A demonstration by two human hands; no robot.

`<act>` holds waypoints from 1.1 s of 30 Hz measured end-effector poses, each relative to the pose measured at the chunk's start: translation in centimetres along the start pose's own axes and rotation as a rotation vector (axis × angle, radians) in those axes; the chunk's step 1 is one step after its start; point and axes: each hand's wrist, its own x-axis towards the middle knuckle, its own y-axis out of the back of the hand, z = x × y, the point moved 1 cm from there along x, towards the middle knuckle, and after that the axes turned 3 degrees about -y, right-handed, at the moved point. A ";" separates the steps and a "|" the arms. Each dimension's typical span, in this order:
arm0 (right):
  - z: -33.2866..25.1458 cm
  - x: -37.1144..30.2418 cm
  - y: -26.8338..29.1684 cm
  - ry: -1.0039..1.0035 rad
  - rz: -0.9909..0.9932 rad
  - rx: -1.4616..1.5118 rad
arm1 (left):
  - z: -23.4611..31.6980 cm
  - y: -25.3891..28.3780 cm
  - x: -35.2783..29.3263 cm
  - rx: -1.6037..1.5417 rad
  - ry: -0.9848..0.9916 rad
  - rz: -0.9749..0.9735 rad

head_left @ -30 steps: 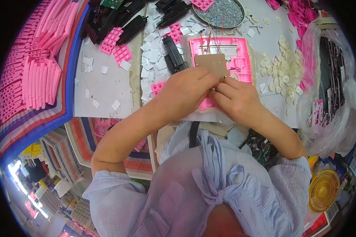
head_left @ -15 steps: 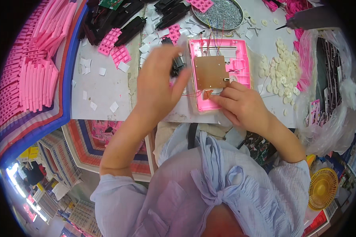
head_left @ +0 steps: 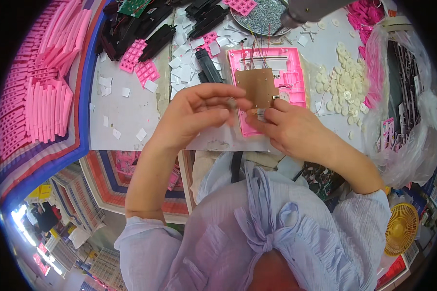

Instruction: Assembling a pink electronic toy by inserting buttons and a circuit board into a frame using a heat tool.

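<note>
A pink plastic casing (head_left: pixel 296 68) lies open on the table in front of me, with a brown circuit board (head_left: pixel 257 87) in it and thin wires rising at its far end. My right hand (head_left: pixel 298 126) grips the casing's near right part. Its fingers reach inside by the board's lower corner and cover most of a small compartment. My left hand (head_left: pixel 199 114) hovers over the casing's left edge, its fingers loosely curved and the thumb apart. Its fingertips are blurred, and I make out nothing held. A black plastic part (head_left: pixel 209 65) lies just beyond it.
Pink strips (head_left: pixel 48 106) fill a striped container at left. White discs (head_left: pixel 344 82) lie heaped at right, beside a clear plastic bag (head_left: pixel 412 140). A round tray of screws (head_left: pixel 260 17) stands at the back. A grey tool (head_left: pixel 315 9) hangs over it. White paper squares (head_left: pixel 184 60) are scattered.
My left hand has lowered and turned inward, toward the casing's near left part. The right hand's fingers have shifted slightly left over the compartment. The grey tool has swung left.
</note>
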 end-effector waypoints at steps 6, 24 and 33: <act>0.7 -0.7 -0.1 0.008 0.022 0.003 | -1.4 -1.3 1.1 0.153 -0.059 0.082; 2.7 -4.1 1.5 0.001 0.580 0.121 | -2.1 -6.7 3.5 0.737 -0.299 -0.039; 1.9 -6.1 1.4 -0.142 0.175 -0.128 | -7.3 -6.9 1.4 1.365 -0.697 -0.067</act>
